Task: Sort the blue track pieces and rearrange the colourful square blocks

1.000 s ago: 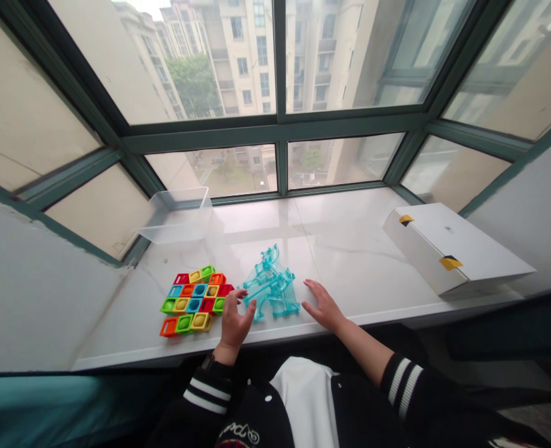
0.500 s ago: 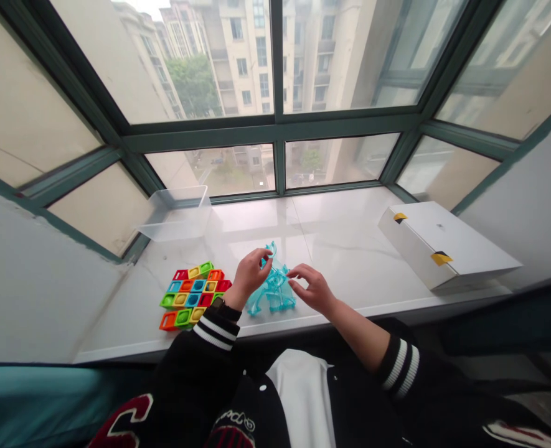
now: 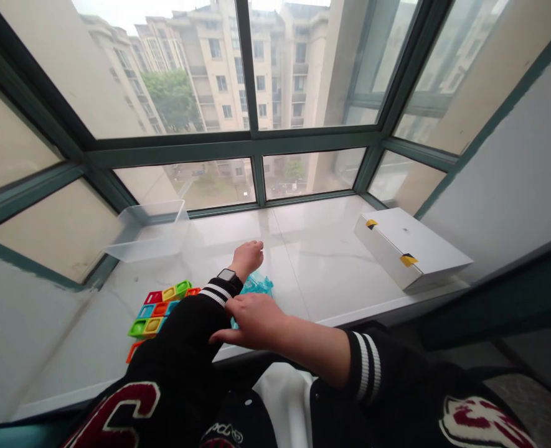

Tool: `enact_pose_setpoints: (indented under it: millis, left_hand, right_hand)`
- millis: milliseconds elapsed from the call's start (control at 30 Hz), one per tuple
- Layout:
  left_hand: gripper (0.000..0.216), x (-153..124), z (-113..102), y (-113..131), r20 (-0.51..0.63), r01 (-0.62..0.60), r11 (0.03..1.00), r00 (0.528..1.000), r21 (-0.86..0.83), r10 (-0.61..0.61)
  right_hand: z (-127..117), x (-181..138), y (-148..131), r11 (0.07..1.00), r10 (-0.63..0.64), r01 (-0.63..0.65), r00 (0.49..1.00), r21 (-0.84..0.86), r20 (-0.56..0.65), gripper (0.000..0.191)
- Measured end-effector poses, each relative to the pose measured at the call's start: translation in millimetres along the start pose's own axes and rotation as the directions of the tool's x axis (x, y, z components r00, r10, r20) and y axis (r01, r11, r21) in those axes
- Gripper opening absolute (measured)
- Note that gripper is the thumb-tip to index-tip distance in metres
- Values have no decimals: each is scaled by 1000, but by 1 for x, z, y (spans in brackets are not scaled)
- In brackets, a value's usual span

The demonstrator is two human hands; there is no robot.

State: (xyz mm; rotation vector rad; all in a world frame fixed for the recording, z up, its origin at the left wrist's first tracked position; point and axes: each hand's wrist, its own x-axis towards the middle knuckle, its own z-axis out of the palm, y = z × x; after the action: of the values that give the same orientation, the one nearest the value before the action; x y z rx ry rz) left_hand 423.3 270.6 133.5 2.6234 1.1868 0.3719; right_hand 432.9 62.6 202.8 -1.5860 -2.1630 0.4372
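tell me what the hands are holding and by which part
Nothing visibly held: the left hand is above the sill, the right hand open over the blue plastic pieces.

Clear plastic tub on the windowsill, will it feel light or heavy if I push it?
The clear plastic tub is probably light: its walls look thin and nothing shows inside. Wide and low on the glossy white stone windowsill, it would likely slide rather than tip when pushed.

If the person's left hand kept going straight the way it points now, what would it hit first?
The left hand looks headed for the dark green window frame at the back of the white sill; nothing stands in that line, though depth is unclear.
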Motion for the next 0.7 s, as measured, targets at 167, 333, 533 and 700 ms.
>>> enact_pose_setpoints:
  millis: [167, 333, 533, 700]
  left_hand:
    - [17, 7, 8, -2, 6, 122, 980, 992, -156, -123]
    - [11, 7, 11, -4, 4, 240, 870, 965, -431, -264]
    - [27, 18, -24, -18, 4, 235, 570, 926, -787, -376]
    - [46, 34, -62, -44, -137, 144, 524, 877, -839, -460]
  right_hand:
    - [0, 4, -8, 995, 13, -8, 998, -95, 54, 51]
    - [10, 5, 8, 979, -185, 186, 983, -82, 19, 31]
    - [31, -5, 36, 959, -283, 283, 958, -7, -34, 28]
    - [46, -15, 34, 946, -318, 319, 948, 55, -17, 26]
